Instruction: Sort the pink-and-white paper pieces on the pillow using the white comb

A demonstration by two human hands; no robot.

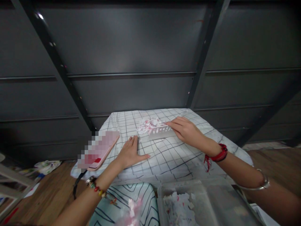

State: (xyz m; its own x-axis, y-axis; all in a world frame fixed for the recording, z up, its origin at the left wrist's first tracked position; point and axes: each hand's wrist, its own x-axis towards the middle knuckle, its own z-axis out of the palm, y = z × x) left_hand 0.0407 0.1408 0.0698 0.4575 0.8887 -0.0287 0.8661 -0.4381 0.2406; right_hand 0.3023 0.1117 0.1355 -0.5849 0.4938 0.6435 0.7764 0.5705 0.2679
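Observation:
A small white basket with holes in its side (pixel 161 131) stands on the checked tablecloth, heaped with white and pink paper scraps (pixel 149 125). My right hand (pixel 184 128) is at the basket's right end, its fingers closed on the rim by the scraps; the fingertips are partly hidden. Flat on the cloth, left of the basket and nearer to me, lies my left hand (pixel 131 152), thumb spread and nothing in it. Beyond its wrist to the left is a pink-edged phone (pixel 110 150), mostly blurred out, with a black cable.
The white checked tablecloth (pixel 162 157) covers a small table against dark panels (pixel 131 40). Nearer to me, a translucent plastic box (pixel 202 201) holds paper scraps. Beside it, a pink-and-white bag (pixel 131 213) rests on a patterned teal cushion (pixel 145 201). A pale rack (pixel 11 191) stands left.

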